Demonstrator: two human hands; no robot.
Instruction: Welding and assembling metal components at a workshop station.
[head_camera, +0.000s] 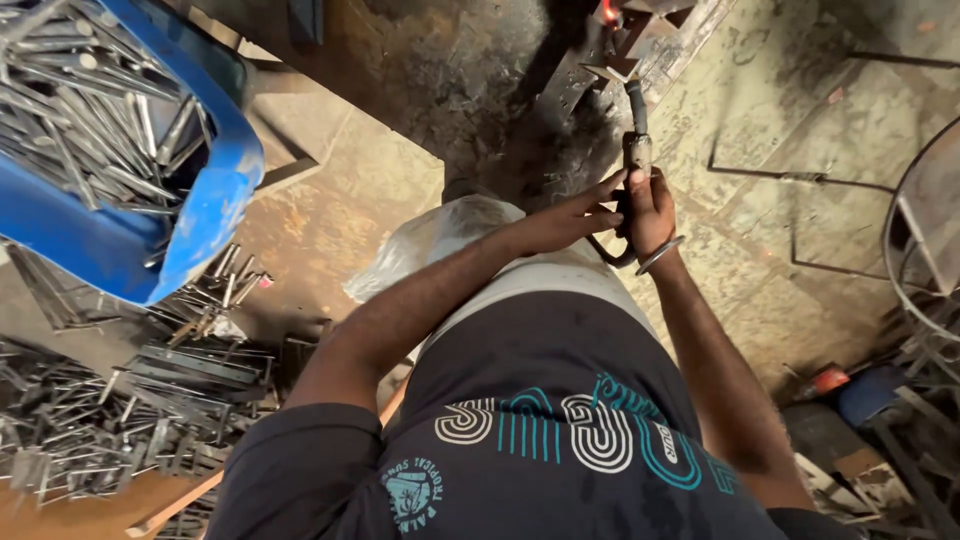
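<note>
Both hands (650, 205) on welding torch (637, 150) over metal bracket (610, 60)

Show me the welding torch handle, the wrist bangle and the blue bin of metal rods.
welding torch handle (637, 152), head view, on the grip above the fingers
wrist bangle (660, 255), head view, on the metal band
blue bin (215, 200), head view, on its rim

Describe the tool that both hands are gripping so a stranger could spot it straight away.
Start at the person's dark shirt and follow both arms to where the left hand and right hand meet. The welding torch stands between them, a dark handle whose neck points at an orange glow on angled steel pieces; nothing else nearby trails a cable.
</note>
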